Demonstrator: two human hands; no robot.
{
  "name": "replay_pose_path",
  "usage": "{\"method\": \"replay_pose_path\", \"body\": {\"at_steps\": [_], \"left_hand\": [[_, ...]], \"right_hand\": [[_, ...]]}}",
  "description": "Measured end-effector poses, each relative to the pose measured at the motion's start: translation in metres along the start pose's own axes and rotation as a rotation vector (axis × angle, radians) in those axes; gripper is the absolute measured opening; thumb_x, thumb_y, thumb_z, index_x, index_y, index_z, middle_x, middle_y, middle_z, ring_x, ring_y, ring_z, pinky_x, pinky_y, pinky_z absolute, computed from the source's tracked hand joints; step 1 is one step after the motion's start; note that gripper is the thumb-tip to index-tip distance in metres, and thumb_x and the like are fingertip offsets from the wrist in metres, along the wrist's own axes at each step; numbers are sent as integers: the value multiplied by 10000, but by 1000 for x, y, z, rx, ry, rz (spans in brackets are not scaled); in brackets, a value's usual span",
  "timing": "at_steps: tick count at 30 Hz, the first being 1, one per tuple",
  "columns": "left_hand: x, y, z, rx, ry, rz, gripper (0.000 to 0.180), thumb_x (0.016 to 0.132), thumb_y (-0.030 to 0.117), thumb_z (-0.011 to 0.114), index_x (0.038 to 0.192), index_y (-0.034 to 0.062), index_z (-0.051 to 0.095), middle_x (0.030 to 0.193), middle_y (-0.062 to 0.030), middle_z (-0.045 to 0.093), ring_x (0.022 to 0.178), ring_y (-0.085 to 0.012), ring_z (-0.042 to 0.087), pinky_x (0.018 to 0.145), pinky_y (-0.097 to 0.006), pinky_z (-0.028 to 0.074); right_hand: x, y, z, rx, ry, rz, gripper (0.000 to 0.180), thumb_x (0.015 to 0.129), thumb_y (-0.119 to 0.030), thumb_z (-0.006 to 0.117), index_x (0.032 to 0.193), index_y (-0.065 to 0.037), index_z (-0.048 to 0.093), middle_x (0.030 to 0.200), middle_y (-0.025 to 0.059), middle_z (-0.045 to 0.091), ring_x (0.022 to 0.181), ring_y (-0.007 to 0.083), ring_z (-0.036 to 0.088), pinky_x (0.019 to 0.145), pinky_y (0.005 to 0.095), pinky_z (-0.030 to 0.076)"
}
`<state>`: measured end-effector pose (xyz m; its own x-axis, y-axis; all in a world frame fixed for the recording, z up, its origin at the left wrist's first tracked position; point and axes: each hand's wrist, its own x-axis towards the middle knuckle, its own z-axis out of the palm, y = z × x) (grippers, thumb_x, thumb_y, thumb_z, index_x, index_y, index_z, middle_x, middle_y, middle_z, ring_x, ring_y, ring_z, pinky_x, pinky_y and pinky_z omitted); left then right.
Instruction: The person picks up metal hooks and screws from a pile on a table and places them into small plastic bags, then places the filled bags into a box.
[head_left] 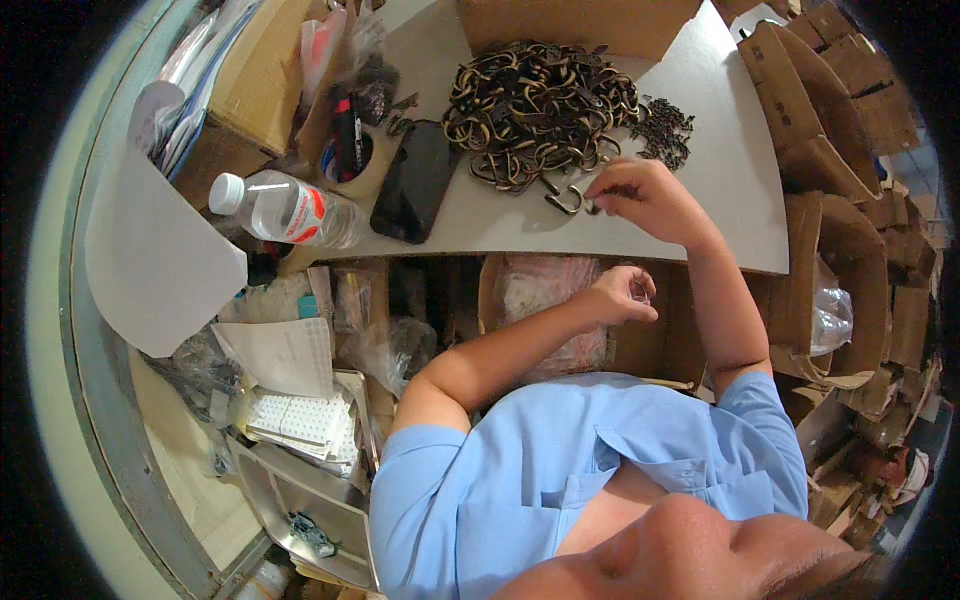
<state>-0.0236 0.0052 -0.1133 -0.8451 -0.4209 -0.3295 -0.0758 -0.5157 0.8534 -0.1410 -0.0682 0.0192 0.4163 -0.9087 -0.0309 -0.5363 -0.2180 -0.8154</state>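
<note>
Our right hand (655, 198) curls beside a metal hook (571, 211), our left hand (622, 295) off the table's front edge (500, 250), fingers bent; grasps we can't tell.

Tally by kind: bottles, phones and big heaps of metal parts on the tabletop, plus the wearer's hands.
Bottle: 1
Phone: 1
Big heap of metal parts: 1
Hands (left hand, right hand): 2
Total: 5
</note>
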Motion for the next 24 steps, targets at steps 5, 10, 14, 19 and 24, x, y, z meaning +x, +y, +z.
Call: {"method": "replay_pose_path", "body": {"at_steps": [5,10,14,19,24], "left_hand": [[-3,7,4,71,-44,85,422,661,196,799,976,46,563,833,-7,563,777,-95,523,702,-266,440],[-9,16,3,-14,-46,125,436,664,189,778,1009,24,568,885,-25,574,822,-110,527,722,-277,443],[-13,17,5,-10,2,175,464,629,203,785,998,25,567,866,-13,562,814,-100,518,698,-281,439],[-29,57,6,251,17,129,448,702,281,775,983,-5,573,958,-64,594,873,-86,548,746,-275,470],[-24,38,11,-117,195,478,375,727,131,765,1007,21,541,828,-21,602,762,-64,556,672,-265,481]], "right_hand": [[15,-25,23,-376,-127,100,215,719,-88,653,923,-21,650,809,133,645,795,291,633,710,375,498],[24,-10,58,-546,141,-18,257,711,-113,657,956,-52,610,903,132,615,837,326,610,719,421,494],[17,-9,68,-603,170,46,254,730,-104,652,973,-57,595,886,143,607,821,348,600,706,441,487],[-20,-12,43,-471,273,-135,200,770,-59,627,967,-39,601,822,114,615,738,284,620,653,397,493],[-77,-22,7,478,212,236,76,862,-57,610,891,6,579,766,6,581,657,65,538,579,206,452]]}}
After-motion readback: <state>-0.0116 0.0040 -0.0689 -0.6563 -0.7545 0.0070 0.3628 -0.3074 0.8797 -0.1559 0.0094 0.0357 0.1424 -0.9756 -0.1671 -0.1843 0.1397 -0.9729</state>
